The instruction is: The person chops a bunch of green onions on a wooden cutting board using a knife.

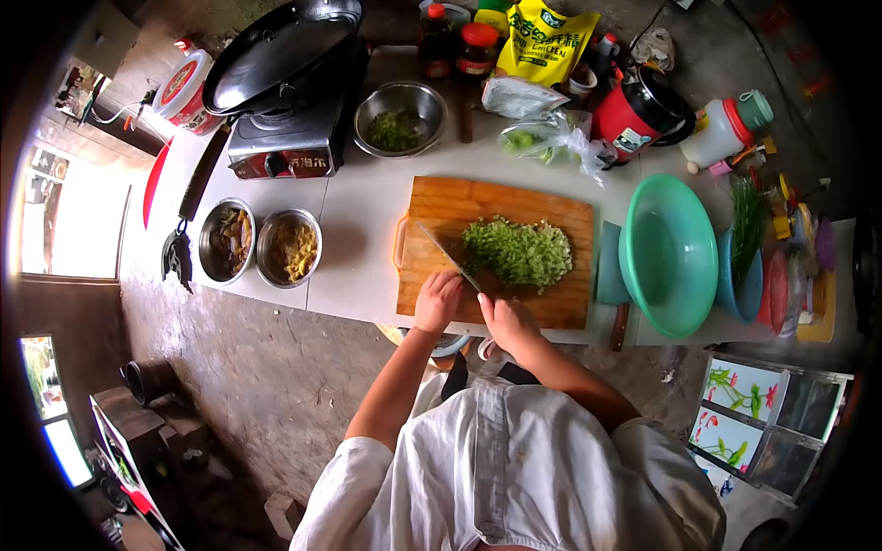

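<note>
A wooden cutting board [441,197] lies on the table below the middle of the view. Chopped green vegetable [519,253] is heaped on its right half. My right hand [510,321] is closed round the handle end of a knife [446,248], whose blade slants up and left across the board beside the heap. At the board's front edge, my left hand [438,301] rests just left of the blade, fingers bent and close together; whether anything is under them is hidden.
Two metal bowls of food [227,241] [288,246] stand left. Behind are a stove [285,142] with a wok [285,55] and a metal bowl of greens [401,119]. A green basin [669,255] and a cleaver [611,266] lie right of the board.
</note>
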Motion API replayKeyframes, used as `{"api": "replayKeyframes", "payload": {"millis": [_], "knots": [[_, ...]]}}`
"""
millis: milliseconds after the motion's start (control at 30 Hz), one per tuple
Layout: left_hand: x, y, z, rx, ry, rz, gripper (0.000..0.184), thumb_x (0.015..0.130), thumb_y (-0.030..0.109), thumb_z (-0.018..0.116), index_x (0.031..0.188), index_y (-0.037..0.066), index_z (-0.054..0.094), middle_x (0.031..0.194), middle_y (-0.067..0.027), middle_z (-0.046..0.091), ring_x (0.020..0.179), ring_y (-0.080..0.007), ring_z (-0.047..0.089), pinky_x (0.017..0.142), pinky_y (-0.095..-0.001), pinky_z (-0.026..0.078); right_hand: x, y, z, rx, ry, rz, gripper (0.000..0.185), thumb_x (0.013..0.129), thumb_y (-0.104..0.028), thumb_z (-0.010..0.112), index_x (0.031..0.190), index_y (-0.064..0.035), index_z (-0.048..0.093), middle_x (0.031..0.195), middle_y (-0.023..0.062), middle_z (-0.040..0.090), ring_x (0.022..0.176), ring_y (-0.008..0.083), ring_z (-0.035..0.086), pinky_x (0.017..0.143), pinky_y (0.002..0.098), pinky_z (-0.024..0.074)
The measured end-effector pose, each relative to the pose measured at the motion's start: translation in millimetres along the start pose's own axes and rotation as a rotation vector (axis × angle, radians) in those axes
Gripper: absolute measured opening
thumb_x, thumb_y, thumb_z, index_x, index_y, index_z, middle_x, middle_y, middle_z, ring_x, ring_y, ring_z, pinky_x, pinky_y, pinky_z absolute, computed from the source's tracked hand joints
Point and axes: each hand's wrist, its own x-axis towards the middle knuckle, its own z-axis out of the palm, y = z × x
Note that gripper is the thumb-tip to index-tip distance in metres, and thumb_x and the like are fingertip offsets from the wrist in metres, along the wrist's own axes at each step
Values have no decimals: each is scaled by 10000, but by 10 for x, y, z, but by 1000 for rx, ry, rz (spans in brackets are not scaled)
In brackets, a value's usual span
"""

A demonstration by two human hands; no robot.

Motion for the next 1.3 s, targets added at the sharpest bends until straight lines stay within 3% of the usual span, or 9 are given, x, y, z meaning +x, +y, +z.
{"api": "replayKeyframes", "payload": {"millis": [167,300,467,533,833,1033,1133,1300], "knots": [[-29,33,-56,86,-73,13,344,661,-13,565,1002,30,578,977,-98,573,879,-281,545,786,-353,466,106,163,-98,161,-83,34,619,928,-443,339,648,42,603,602,264,556,621,435,577,574,493,451],[43,39,62,102,-62,9,318,682,-4,551,999,25,566,977,-107,567,884,-284,544,798,-358,459,157,352,-151,208,-98,53,593,931,-444,330,715,30,614,644,266,564,657,449,562,584,494,435],[109,31,222,46,8,-71,278,661,-36,548,927,42,568,953,-113,565,866,-304,552,774,-372,468,-34,177,-389,66,-42,25,567,937,-401,329,651,1,607,656,246,580,634,420,579,591,488,462],[112,28,204,46,-12,-66,251,678,-26,533,920,35,559,947,-115,561,877,-301,544,778,-368,463,-115,93,-466,47,11,-69,482,936,-364,354,720,-17,611,661,226,587,606,406,577,570,484,458],[75,6,199,36,-45,-75,242,682,-6,519,917,34,564,943,-108,557,858,-295,529,760,-364,464,-14,58,-132,-41,-35,-8,402,933,-353,368,835,-46,609,683,224,592,637,422,574,568,491,455],[88,55,133,27,-35,-39,230,691,-1,508,912,30,562,975,-112,560,882,-295,533,774,-359,464,-26,136,-180,118,56,-126,445,923,-386,385,756,-39,606,618,217,587,572,401,582,521,496,458],[82,42,142,36,-31,-45,225,692,-2,506,910,28,557,976,-115,559,886,-297,533,779,-359,461,-81,49,-284,18,-62,-46,452,930,-354,377,757,-8,611,663,243,581,623,419,575,568,495,449],[87,43,138,22,-24,-43,218,684,-5,509,897,26,543,961,-122,553,886,-305,531,778,-361,456,98,84,-57,15,5,-30,496,930,-366,374,691,-2,611,641,232,584,603,412,579,564,489,459]]}}
